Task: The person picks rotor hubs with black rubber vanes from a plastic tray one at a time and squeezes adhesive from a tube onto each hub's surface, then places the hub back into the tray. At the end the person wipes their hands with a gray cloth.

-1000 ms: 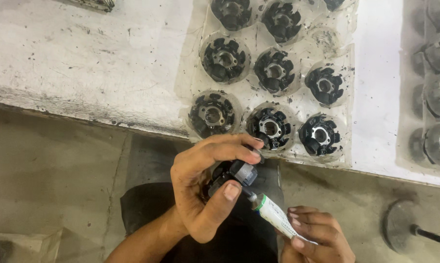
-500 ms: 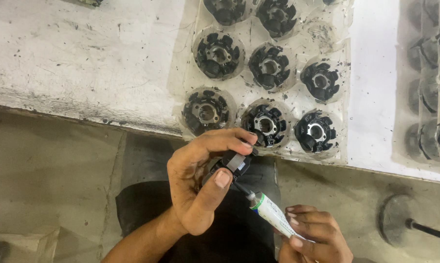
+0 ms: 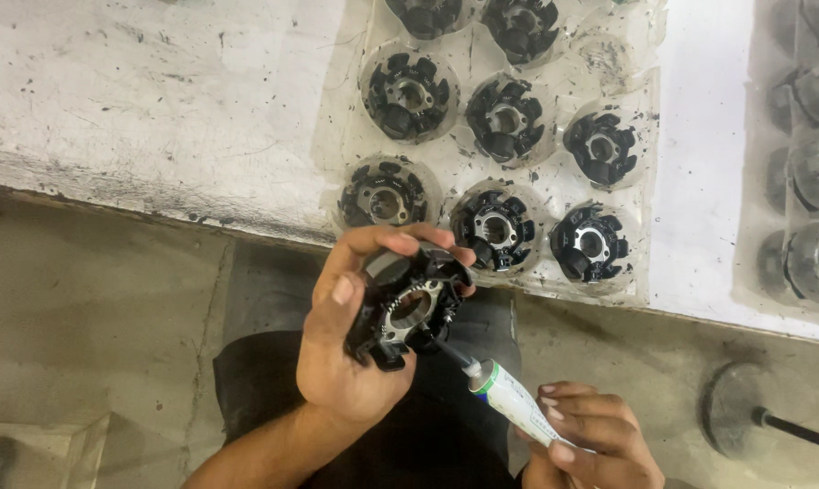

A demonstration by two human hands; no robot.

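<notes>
**Black ring part gripped over the lap, tube nozzle at its rim**

While gripping a black round toothed part with a bright metal centre ring (image 3: 408, 308), left hand (image 3: 355, 353) closed around it, thumb along the near side, fingertips curled over the far edge. Held tilted, open centre facing up toward the camera, just off the front edge of the bench, above the dark-clothed lap.

Right hand (image 3: 591, 444) closed around a white squeeze tube with a green band and a thin dark nozzle (image 3: 509, 398), low in the picture, fingers wrapped over the tube's rear end. Nozzle angled up and to the left, tip touching or all but touching the lower right rim of the black part; cannot tell which.

On the white, scuffed and dirt-speckled bench (image 3: 156, 118), a clear moulded plastic tray (image 3: 636, 226) with round pockets, lying just beyond the hands. Filled with more black toothed ring parts of the same kind, one per pocket, among them a front-row piece (image 3: 495, 230) just past the left fingertips. At least one pocket at the far right of the tray empty.

Farther right on the bench, a second clear tray of dark parts (image 3: 804, 208), blurred. Down on the grey floor at lower right, a round grey disc with a dark rod (image 3: 745, 418)
</notes>
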